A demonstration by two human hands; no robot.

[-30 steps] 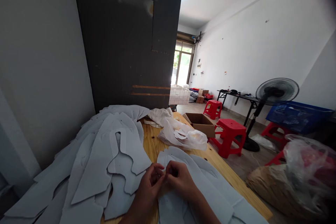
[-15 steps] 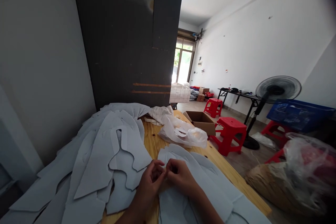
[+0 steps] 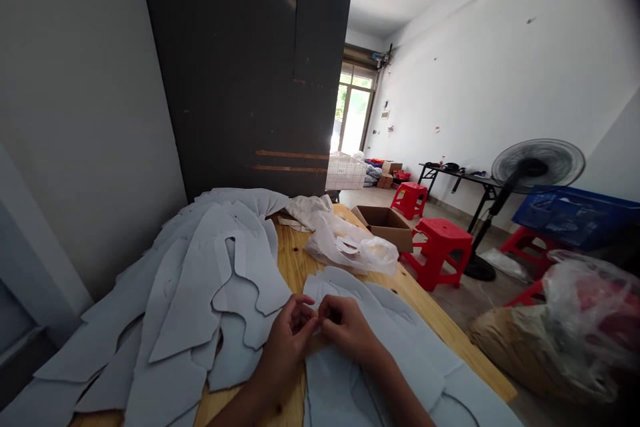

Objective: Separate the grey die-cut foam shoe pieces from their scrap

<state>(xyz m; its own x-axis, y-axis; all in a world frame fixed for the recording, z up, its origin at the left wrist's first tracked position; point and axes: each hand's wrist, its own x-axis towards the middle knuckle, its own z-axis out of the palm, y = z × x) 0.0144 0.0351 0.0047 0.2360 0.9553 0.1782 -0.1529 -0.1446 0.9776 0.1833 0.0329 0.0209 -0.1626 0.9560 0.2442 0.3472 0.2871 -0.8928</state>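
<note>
Your L hand point(image 3: 287, 333) & R hand point(image 3: 349, 330) still meet at fingertips, can't tell if clamped on smth; flat pale-grey curvy-cut sheets point(image 3: 400, 340) alongside sit slightly higher in view vs 1 s ago.

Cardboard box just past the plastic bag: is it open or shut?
Open: the cardboard box has its top uncovered, showing its inside walls.

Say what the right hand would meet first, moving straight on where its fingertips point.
Probably the left hand, directly before the right hand; whether they touch is hard to tell.
</note>
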